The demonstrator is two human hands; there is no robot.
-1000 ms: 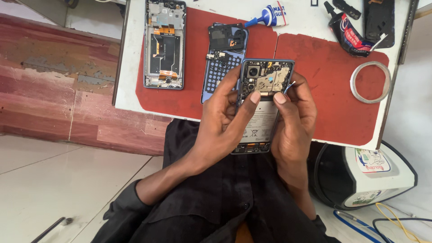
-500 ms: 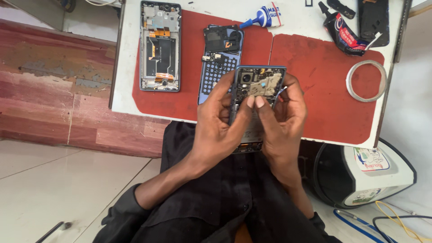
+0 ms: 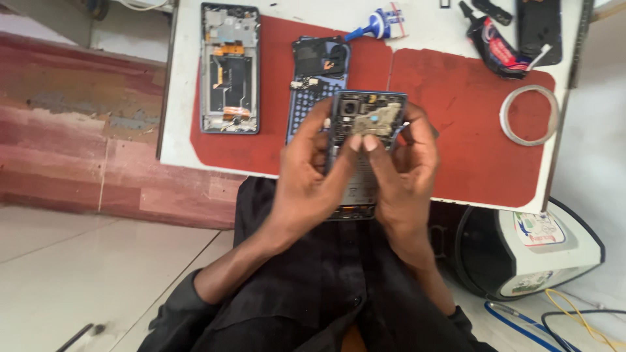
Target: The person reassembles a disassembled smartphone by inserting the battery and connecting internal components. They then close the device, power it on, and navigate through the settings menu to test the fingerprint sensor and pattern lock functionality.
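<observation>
A person in dark clothing sat at a small white table (image 3: pixel 176 130) covered by two red work mats (image 3: pixel 456 130), looking down at their own hands. Both hands held an opened smartphone (image 3: pixel 365 140), its back cover off and its circuit boards showing, raised just above the near edge of the table over the person's lap.

The left hand (image 3: pixel 306 186) wrapped around the phone's left side, fingers curled behind it and the thumb reaching over the front. The right hand (image 3: pixel 404 176) gripped the right side the same way. The two thumbs met, pressed together on a small tan metal shield plate (image 3: pixel 377 118) near the phone's top, beside the camera module.

Pressing such a plate well probably called for even, gentle thumb pressure while the fingers braced the frame from behind, so nothing flexed.

On the table, a second stripped phone frame (image 3: pixel 229 68) lay near the far left corner. A dark phone back panel (image 3: pixel 313 72) lay just beyond the hands. A blue-tipped glue tube (image 3: pixel 378 25) rested at the far edge, a black adhesive tube (image 3: pixel 499 45) and a dark phone (image 3: pixel 540 29) lay toward the far right corner, and a ring of clear tape (image 3: pixel 528 115) sat near the right edge.
</observation>
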